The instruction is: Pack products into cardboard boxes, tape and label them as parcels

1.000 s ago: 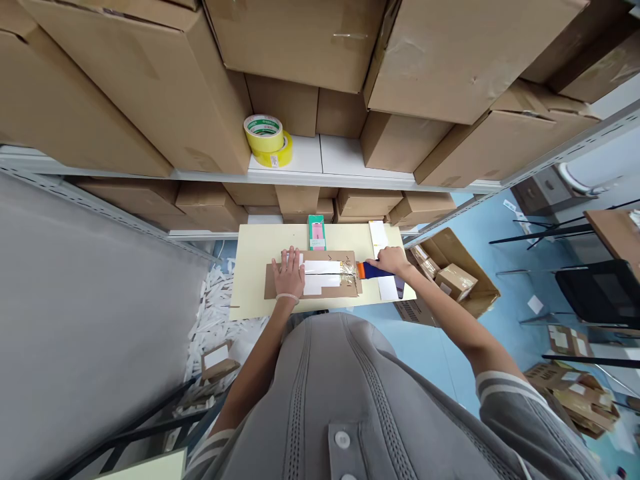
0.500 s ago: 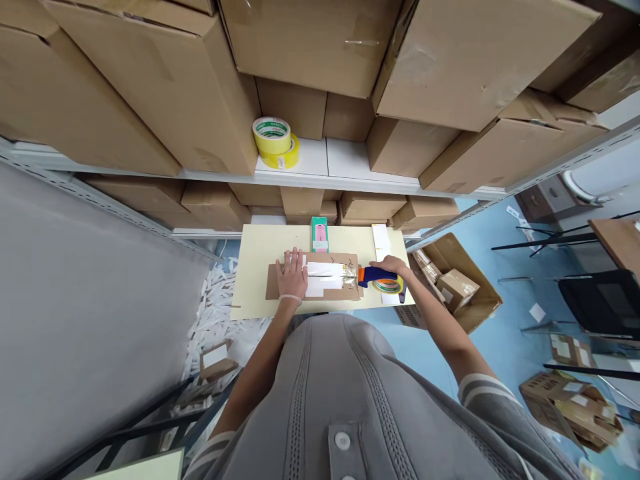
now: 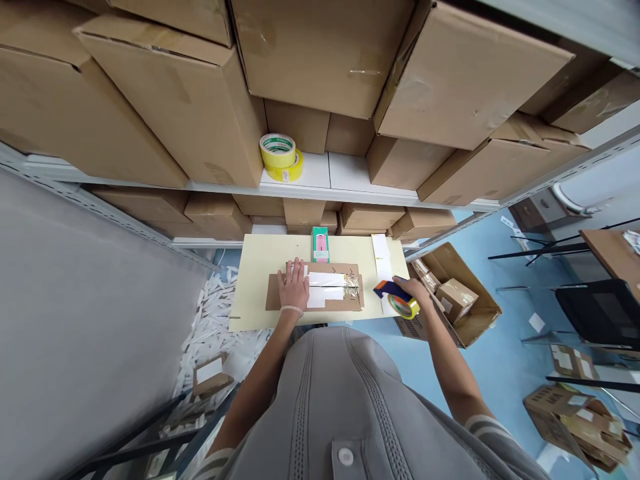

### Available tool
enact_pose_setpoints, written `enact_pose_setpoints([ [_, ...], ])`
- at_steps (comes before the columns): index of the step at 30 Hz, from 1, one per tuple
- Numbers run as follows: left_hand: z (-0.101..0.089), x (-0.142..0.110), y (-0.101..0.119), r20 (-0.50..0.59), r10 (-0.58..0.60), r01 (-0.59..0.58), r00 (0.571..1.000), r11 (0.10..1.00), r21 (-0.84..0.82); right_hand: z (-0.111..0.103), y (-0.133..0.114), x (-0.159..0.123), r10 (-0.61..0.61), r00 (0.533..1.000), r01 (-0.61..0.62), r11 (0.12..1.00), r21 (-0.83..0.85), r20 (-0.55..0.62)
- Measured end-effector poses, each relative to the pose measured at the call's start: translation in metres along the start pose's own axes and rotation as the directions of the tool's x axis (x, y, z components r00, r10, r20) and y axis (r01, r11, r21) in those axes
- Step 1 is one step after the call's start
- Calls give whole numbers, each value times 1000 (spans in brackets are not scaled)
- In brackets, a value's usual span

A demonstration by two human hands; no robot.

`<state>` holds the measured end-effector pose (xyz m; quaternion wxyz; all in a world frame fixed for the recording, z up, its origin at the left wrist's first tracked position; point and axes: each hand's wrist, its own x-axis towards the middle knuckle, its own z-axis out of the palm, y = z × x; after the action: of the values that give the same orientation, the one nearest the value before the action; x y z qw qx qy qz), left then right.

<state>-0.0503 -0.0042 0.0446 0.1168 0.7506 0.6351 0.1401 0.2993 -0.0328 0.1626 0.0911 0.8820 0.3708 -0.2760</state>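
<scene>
My left hand (image 3: 294, 285) lies flat with fingers spread on the left part of a flat cardboard package (image 3: 330, 305) on the cream tabletop (image 3: 250, 293). White paper labels (image 3: 325, 280) and a strip of shiny clear tape (image 3: 352, 285) cover the package's upper face. To the right of the package, my right hand (image 3: 411, 288) is closed round a dark blue and orange tape dispenser (image 3: 389, 289) that carries a yellow roll. The dispenser is apart from the package. Behind the package stands a small green and pink box (image 3: 321, 245).
White paper sheets (image 3: 381, 257) lie on the tabletop's right side. A large open carton (image 3: 480, 310) with small boxes sits on the floor at right. Shelves behind hold cardboard boxes (image 3: 320, 60) and yellow tape rolls (image 3: 281, 159). White paper scraps (image 3: 210, 313) pile up at left.
My right hand has drawn the tape dispenser right, away from the package's right end. My left hand stays on the package. The camera view has tilted up slightly.
</scene>
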Motion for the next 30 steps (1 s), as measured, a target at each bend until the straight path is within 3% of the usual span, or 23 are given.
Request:
enact_pose_setpoints([
  [3,0,0,0,4,-6,6,1000,1000,-16,-42,-10,-2,-213,972,218,975,47,-94],
  [7,0,1,0,9,-5,5,1000,1000,-13,-90,-50,-12,-353,913,382,916,124,-202],
  [10,1,1,-1,6,2,-2,1000,1000,13,-114,-102,-25,-622,686,688,724,57,-379],
  [12,1,1,-1,-5,6,-6,1000,1000,18,-123,-144,-31,-696,532,768,636,-71,-481],
  [14,2,0,-1,-16,12,-11,1000,1000,17,-126,-187,-28,-719,432,777,603,-180,-545],
  [16,2,0,-1,-25,14,-14,1000,1000,19,-124,-229,-18,-711,374,734,619,-278,-595],
  [18,2,0,-2,-31,15,-14,999,1000,27,-118,-263,-4,-699,361,678,651,-341,-617],
  [21,1,0,-2,-30,12,-11,999,999,34,-104,-295,15,-707,385,631,671,-390,-593],
  [25,1,0,-3,-12,4,-3,1000,1000,24,-91,-306,28,-716,381,616,669,-416,-585],
  [30,0,1,-3,-7,-2,2,1000,1000,10,-94,-307,39,-754,365,636,630,-445,-546],
])
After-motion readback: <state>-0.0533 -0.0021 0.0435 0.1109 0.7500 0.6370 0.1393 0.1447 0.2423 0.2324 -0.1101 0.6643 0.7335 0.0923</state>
